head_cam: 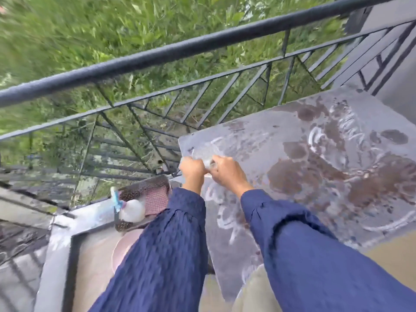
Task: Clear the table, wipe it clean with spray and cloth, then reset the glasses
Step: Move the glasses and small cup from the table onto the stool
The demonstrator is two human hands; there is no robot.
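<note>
Both hands (193,168) grip a clear glass (206,155), glossy though blurred. Right of the grip, the table (315,158) looks smooth, grey, wet with streaks (darker patches show through). Beyond the grip, a matt dark metal railing (157,56). Left and nearer, a white plastic spray bottle (131,210) beside checked pink cloth (156,200).

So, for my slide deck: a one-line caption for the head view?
Both hands hold clear glasses together at the corner of a wet, streaked table beside a balcony railing.
</note>
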